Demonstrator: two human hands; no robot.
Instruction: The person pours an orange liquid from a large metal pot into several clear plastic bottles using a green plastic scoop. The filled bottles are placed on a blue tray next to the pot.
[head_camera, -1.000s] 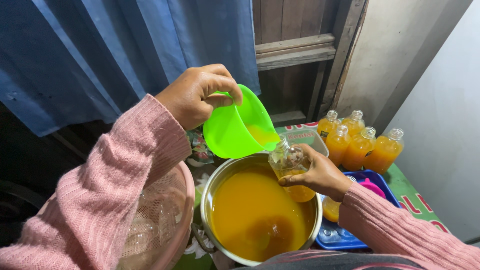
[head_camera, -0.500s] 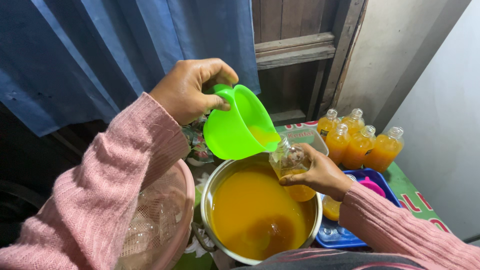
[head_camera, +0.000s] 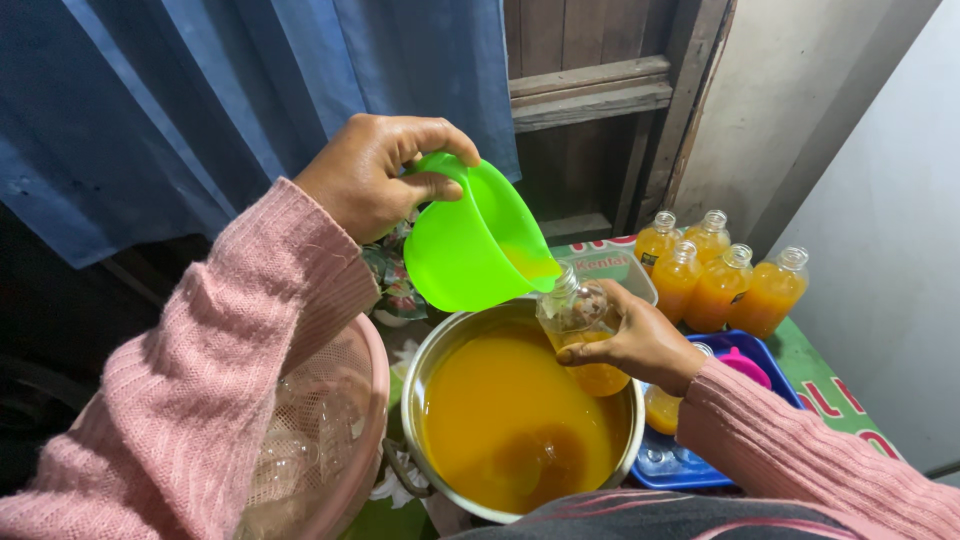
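My left hand (head_camera: 375, 172) grips the rim of a bright green plastic scoop (head_camera: 470, 245), tilted so orange liquid runs from its lip into the mouth of a clear plastic bottle (head_camera: 578, 318). My right hand (head_camera: 632, 345) holds that bottle, partly filled, over the right side of a steel pot (head_camera: 438, 345) full of orange liquid. Both arms wear pink knitted sleeves.
Several filled, uncapped bottles of orange liquid (head_camera: 715, 275) stand at the back right on a green cloth. A blue tray (head_camera: 740, 352) lies under my right wrist. A pink mesh basket (head_camera: 335, 440) with clear empty bottles sits left of the pot. Blue curtain and wooden frame behind.
The green scoop has tipped a little further toward the bottle and the liquid in the bottle stands slightly higher. Both hands stay in nearly the same place.
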